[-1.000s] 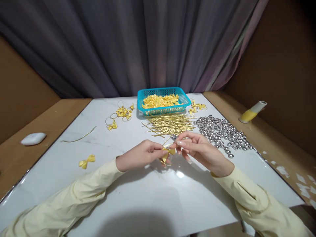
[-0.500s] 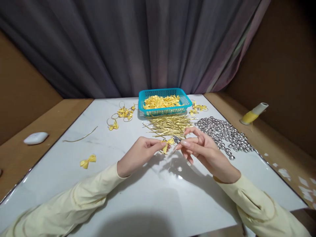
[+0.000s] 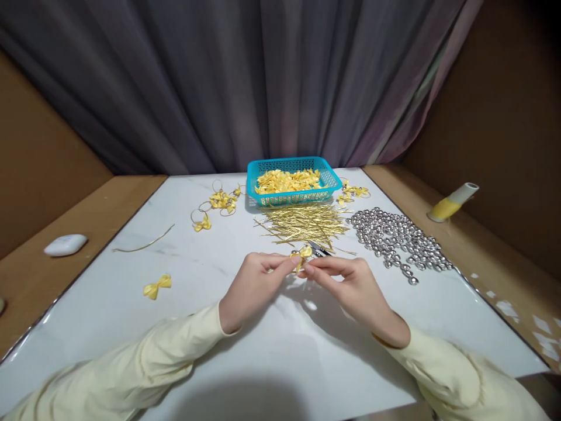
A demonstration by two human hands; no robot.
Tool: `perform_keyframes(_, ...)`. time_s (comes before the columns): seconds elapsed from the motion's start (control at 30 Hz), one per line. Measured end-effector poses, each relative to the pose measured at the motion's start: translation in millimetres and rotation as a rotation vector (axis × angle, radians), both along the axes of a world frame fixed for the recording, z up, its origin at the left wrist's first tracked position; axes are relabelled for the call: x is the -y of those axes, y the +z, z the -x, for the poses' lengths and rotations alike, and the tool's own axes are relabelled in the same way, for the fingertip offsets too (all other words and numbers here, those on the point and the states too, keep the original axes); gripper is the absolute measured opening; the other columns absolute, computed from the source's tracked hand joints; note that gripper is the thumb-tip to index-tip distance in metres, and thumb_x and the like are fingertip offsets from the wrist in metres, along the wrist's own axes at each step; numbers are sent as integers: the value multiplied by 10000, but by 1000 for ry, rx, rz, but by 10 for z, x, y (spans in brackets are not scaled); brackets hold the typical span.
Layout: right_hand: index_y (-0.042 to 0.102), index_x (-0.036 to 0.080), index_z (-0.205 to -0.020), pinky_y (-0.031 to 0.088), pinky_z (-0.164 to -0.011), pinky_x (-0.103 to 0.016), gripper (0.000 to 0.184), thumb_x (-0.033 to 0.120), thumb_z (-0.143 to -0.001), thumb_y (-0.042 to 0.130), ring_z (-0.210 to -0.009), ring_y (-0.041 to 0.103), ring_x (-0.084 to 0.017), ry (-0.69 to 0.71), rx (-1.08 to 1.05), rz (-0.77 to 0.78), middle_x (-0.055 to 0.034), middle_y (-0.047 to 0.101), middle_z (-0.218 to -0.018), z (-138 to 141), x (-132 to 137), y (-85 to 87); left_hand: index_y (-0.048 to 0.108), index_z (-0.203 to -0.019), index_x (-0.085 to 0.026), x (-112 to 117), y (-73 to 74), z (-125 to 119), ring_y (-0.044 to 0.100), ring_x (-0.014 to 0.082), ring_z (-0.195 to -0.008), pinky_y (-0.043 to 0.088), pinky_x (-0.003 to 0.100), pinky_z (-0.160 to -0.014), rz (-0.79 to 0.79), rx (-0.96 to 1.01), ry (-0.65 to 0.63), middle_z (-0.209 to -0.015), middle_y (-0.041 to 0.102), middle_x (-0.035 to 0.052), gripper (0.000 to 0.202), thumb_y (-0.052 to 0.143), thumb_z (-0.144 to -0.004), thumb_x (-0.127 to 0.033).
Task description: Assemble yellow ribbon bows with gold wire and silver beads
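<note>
My left hand (image 3: 256, 282) and my right hand (image 3: 346, 285) meet at the middle of the white table (image 3: 280, 351). Both pinch a small yellow ribbon bow (image 3: 302, 254) between their fingertips. Small metal scissors (image 3: 319, 248) lie on the table just behind the bow, beside my right fingers. A pile of thin gold wire ties (image 3: 304, 222) lies right behind the hands.
A blue basket (image 3: 293, 165) of yellow bows stands at the back. Silver bells (image 3: 398, 240) spread to the right. Finished bows with rings (image 3: 214, 204) lie at the back left, a loose bow (image 3: 156, 286) and gold wire (image 3: 142, 242) to the left. A white object (image 3: 65, 244) and a yellow-white tube (image 3: 451, 202) rest on the wooden borders.
My right hand has dropped and closed in on the bow, its fingers now pinched against my left fingertips. The scissors that were at my right fingers now lie on the table.
</note>
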State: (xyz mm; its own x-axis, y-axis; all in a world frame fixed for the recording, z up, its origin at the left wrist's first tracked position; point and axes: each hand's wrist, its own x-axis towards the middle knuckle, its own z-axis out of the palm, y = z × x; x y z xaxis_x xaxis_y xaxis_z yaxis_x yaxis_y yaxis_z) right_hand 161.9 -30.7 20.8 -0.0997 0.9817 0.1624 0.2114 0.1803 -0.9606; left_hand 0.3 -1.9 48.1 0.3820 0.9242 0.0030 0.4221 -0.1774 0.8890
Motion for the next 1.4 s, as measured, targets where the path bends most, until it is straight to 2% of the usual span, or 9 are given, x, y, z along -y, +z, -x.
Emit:
perform_keyframes(0.1, 696, 207, -780, 490, -624, -290, 154, 237, -785, 546, -648, 629, -168, -24, 92, -98, -42, 694, -762, 34, 29, -17, 698, -663, -156, 3, -18, -13, 582, 173, -728, 431, 235, -650, -9, 9, -24, -705, 672, 19, 323, 479, -816, -339)
perform_keyframes(0.27, 689, 185, -781, 486, -631, -293, 168, 204, -793, 523, -653, 622, -166, -28, 154, -140, -51, 689, -753, 57, 43, -17, 700, -679, -154, 19, -26, -45, 588, 161, -769, 432, 227, -705, -16, 45, -21, -760, 692, 19, 290, 488, -820, -293)
perform_keyframes(0.47, 688, 183, -772, 479, -595, -274, 162, 191, -784, 527, -623, 613, -154, -47, 160, -156, -48, 690, -751, 60, 32, -24, 684, -651, -148, 29, -32, -51, 569, 151, -696, 425, 231, -675, -25, 32, -42, -687, 676, 9, 292, 492, -820, -289)
perform_keyframes(0.73, 694, 207, -764, 458, -565, -280, 184, 187, -784, 512, -606, 598, -162, -45, 207, -178, -42, 693, -738, 60, 29, -45, 684, -683, -162, 41, -76, -32, 543, 167, -731, 412, 248, -657, -52, -28, -66, -739, 675, 17, 290, 495, -815, -338)
perform_keyframes(1.0, 677, 218, -836, 456, -540, -257, 170, 205, -796, 513, -635, 606, -155, -25, 191, -210, -27, 694, -789, 50, 31, -35, 712, -702, -209, 24, -126, -18, 489, 164, -663, 384, 265, -655, -206, -89, 67, -687, 690, 3, 224, 545, -773, -340)
perform_keyframes(1.13, 641, 208, -905, 446, -500, -245, 164, 213, -799, 516, -654, 601, -150, -79, 165, -249, -37, 683, -835, 43, 60, 1, 715, -717, -218, 3, -139, -17, 455, 158, -635, 370, 273, -658, -273, -94, 113, -654, 686, -2, 203, 548, -766, -322)
perform_keyframes(1.23, 611, 205, -946, 450, -546, -266, 174, 201, -797, 522, -680, 595, -156, -170, 128, -320, -50, 666, -842, 35, 76, 22, 703, -680, -219, -13, -150, -20, 438, 150, -609, 366, 281, -662, -306, -111, 122, -644, 685, -5, 211, 541, -765, -323)
perform_keyframes(1.33, 613, 204, -867, 434, -565, -276, 110, 210, -787, 538, -627, 548, -149, -276, 147, -381, -37, 627, -726, 18, 70, 26, 692, -669, -215, -24, -170, -20, 452, 139, -584, 362, 287, -669, -341, -126, 116, -643, 688, -6, 222, 534, -768, -334)
perform_keyframes(1.4, 614, 199, -794, 411, -526, -265, 77, 234, -781, 546, -537, 488, -130, -280, 168, -349, -11, 571, -607, 5, 54, 16, 686, -667, -211, -28, -180, -18, 477, 135, -576, 358, 294, -683, -363, -131, 99, -659, 693, -4, 226, 532, -773, -338)
